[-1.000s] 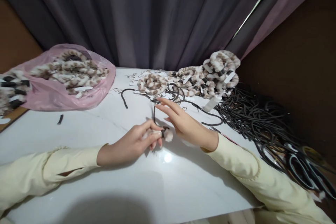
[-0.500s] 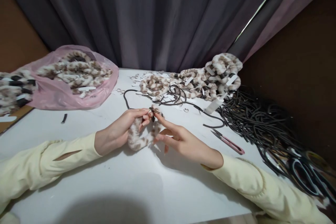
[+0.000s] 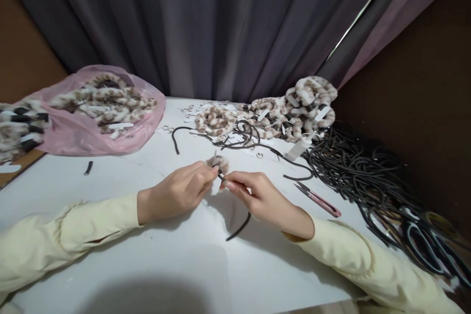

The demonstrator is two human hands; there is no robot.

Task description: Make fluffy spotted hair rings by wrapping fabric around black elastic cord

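Note:
My left hand (image 3: 184, 189) is closed around a brown-and-white fur piece (image 3: 220, 163), mostly hidden by the fingers. A thin black cord (image 3: 240, 228) passes from the fur piece to my right hand (image 3: 259, 196), which pinches it between thumb and fingers. The cord's free end hangs below my right hand, over the white table (image 3: 165, 265). Just beyond the hands lie more black cord (image 3: 176, 136) and a fluffy ring (image 3: 216, 120).
Pink-handled snips (image 3: 319, 199) lie right of my right hand, beside a heap of black cords (image 3: 353, 162). Fur rings (image 3: 312, 95) are piled at the back. A pink bag (image 3: 147, 130) of fur pieces stands left, near a short black piece (image 3: 89, 168).
My left hand has turned over and closed more around the fur piece, hiding its loop. My right hand has gone from spread fingers to pinching the cord, whose end now shows.

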